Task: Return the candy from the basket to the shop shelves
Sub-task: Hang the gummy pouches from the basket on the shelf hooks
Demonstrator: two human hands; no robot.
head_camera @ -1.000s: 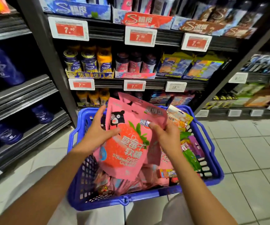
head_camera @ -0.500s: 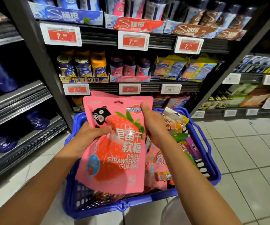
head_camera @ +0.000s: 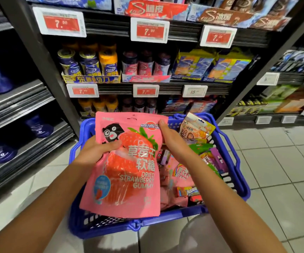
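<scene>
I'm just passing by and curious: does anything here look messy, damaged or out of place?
Nothing looks damaged or spilled. The blue plastic basket holds a loose jumble of candy packs, lying at all angles. Both hands, left hand and right hand, hold a pink dried strawberry gummy pouch slightly tilted above it.
</scene>
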